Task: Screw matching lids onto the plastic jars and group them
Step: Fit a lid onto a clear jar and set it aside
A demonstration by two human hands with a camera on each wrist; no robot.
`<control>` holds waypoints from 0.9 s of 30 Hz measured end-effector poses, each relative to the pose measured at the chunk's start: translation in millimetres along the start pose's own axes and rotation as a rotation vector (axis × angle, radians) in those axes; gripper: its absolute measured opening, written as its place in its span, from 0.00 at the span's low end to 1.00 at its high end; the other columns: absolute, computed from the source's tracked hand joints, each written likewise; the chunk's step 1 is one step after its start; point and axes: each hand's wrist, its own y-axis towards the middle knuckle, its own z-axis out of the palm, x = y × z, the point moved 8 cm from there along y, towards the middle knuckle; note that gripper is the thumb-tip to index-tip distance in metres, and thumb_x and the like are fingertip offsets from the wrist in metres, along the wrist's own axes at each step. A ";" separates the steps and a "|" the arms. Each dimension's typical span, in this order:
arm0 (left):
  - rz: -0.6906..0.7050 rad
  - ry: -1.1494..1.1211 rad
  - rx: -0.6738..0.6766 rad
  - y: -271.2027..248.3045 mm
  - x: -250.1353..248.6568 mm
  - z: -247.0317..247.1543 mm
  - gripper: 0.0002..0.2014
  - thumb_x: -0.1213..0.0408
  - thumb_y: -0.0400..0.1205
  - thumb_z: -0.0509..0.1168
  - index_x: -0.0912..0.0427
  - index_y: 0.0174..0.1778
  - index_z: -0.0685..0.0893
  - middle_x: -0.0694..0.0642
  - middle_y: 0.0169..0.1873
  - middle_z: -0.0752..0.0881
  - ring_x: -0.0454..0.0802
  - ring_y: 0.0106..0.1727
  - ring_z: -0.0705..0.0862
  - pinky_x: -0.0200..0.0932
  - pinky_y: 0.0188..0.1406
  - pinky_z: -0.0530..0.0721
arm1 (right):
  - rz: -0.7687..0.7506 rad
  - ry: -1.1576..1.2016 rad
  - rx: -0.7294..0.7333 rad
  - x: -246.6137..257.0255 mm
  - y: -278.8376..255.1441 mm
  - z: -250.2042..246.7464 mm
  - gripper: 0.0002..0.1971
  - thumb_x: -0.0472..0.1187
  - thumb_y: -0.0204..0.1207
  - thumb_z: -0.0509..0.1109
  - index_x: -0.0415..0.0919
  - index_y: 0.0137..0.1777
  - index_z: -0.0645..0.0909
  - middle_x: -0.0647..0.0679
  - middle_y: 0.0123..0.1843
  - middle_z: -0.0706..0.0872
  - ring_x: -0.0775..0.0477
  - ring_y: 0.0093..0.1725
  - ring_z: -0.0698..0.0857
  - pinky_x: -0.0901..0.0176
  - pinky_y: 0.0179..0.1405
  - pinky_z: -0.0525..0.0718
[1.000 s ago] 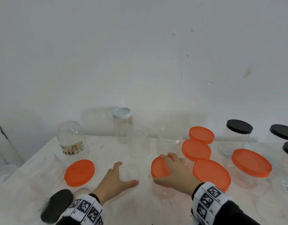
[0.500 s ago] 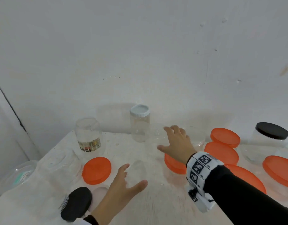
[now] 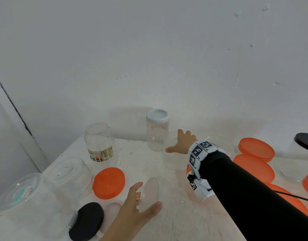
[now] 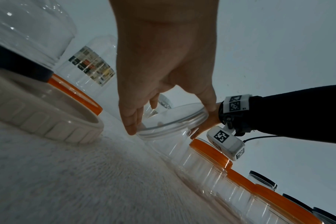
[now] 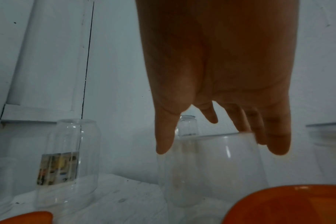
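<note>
Two hands: left hand (image 3: 132, 204) grips the clear jar (image 3: 150, 194); right hand (image 3: 182, 142) is spread open.
Jar: at its 3 o'clock.
Nearby: orange lid (image 3: 109, 182) at 9 o'clock.

Black lid (image 3: 305, 143) (right edge) is cut off mid-disc.

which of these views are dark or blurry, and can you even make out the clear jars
Head view: bright, even light, clear jars faint against the white table. Left wrist view: dim, tilted, left hand shadowed. Right wrist view: darkest and soft, right hand silhouetted, orange lid blurred.
</note>
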 end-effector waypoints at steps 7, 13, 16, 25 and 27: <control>-0.003 -0.002 -0.002 -0.8 0.6 2.6 0.46 0.36 0.60 0.70 0.37 0.72 0.56 0.46 0.65 0.69 0.44 0.66 0.71 0.37 0.59 0.71 | 0.078 -0.028 -0.043 -6.4 1.8 -5.5 0.47 0.63 0.64 0.78 0.36 0.74 0.63 0.40 0.69 0.66 0.38 0.68 0.72 0.49 0.63 0.77; 0.001 -0.003 -0.022 -8.0 -4.7 4.0 0.48 0.37 0.60 0.71 0.39 0.74 0.56 0.49 0.70 0.69 0.45 0.66 0.71 0.38 0.61 0.72 | -0.049 -0.071 -0.044 5.0 -10.5 -3.8 0.52 0.64 0.55 0.83 0.37 0.72 0.64 0.42 0.69 0.62 0.41 0.67 0.68 0.49 0.58 0.77; 0.021 -0.013 -0.034 -15.7 -9.5 4.3 0.47 0.37 0.60 0.71 0.39 0.74 0.56 0.53 0.75 0.68 0.45 0.66 0.71 0.38 0.61 0.72 | -0.177 -0.088 -0.086 13.4 -23.9 -2.2 0.50 0.62 0.58 0.83 0.36 0.71 0.63 0.43 0.66 0.64 0.44 0.63 0.68 0.53 0.54 0.78; 0.084 -0.047 -0.173 -36.0 -27.5 -0.8 0.52 0.34 0.62 0.65 0.48 0.81 0.56 0.54 0.78 0.69 0.51 0.72 0.74 0.47 0.66 0.75 | -0.364 0.146 -0.104 10.4 -77.5 3.7 0.58 0.62 0.58 0.81 0.51 0.82 0.48 0.44 0.68 0.60 0.40 0.67 0.65 0.49 0.63 0.76; 0.114 -0.087 -0.232 -41.8 -33.7 -4.9 0.52 0.35 0.63 0.64 0.52 0.82 0.57 0.54 0.78 0.70 0.51 0.74 0.73 0.48 0.68 0.73 | -0.396 0.190 -0.110 4.9 -91.5 6.2 0.58 0.61 0.58 0.81 0.50 0.81 0.49 0.45 0.68 0.62 0.42 0.68 0.65 0.52 0.63 0.76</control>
